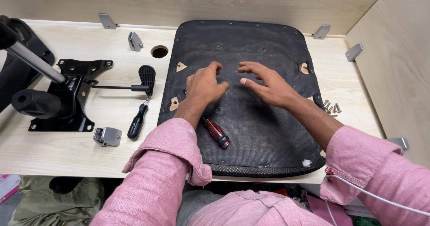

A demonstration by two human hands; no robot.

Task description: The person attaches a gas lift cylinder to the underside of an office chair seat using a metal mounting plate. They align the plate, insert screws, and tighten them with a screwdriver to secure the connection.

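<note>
Pale wood bench (112, 154), wood panels at 12 and 3 o'clock.

Black seat pan (251, 136), underside up, flat on bench centre, near edge overhanging at 6 o'clock. Fabric stapled round the rim, bare wood patches at the mounting points.

Black chair tilt mechanism (71, 98) at 9 o'clock of seat pan, well apart from it. Chrome gas cylinder (33, 62) rising out of it toward 10 o'clock. Lever with black paddle handle (147, 77) sticking out toward 3 o'clock, ending just beside the seat pan edge.

Left hand (205, 86) resting on seat pan centre, fingers curled loosely, apart, clamped on nothing. Right hand (268, 84) just beside it at 3 o'clock, palm down on the fabric, fingers spread and slightly bent, holding nothing. Fingertips of both hands near each other, not touching.

Black screwdriver (138, 120) on bench at 8 o'clock of left hand, tip pointing 12 o'clock, under the paddle handle.
Red-and-black screwdriver (216, 132) lying on seat pan at 6 o'clock of left hand, partly under the wrist.
Grey metal bracket (107, 136) on bench at 6 o'clock of tilt mechanism.
Cluster of silver screws (332, 107) on bench at 3 o'clock of right hand, just off the seat pan edge.
</note>
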